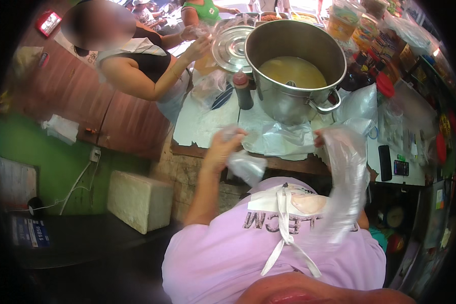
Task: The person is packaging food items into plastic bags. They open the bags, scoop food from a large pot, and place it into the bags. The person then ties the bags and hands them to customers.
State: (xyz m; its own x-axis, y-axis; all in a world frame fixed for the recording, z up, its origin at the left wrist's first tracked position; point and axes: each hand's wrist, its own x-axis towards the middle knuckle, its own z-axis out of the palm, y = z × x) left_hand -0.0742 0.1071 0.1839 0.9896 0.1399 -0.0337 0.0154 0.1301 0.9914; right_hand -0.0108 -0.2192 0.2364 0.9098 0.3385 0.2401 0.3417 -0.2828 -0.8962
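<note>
My left hand is raised near the front edge of the table, closed around a small clear plastic bag that dangles below it. On the other side my right hand is mostly covered by a long bundle of clear plastic bags. It seems gripped there and hangs down over my forearm, blurred by motion. Flat on the tabletop between my hands lies another clear plastic bag. Just beyond stands a large steel stockpot with yellowish broth in it.
A squeeze bottle with a red cap and a steel lid are left of the pot. A person handles plastic at the left. Sauce bottles and a phone are at right. A foam box stands lower left.
</note>
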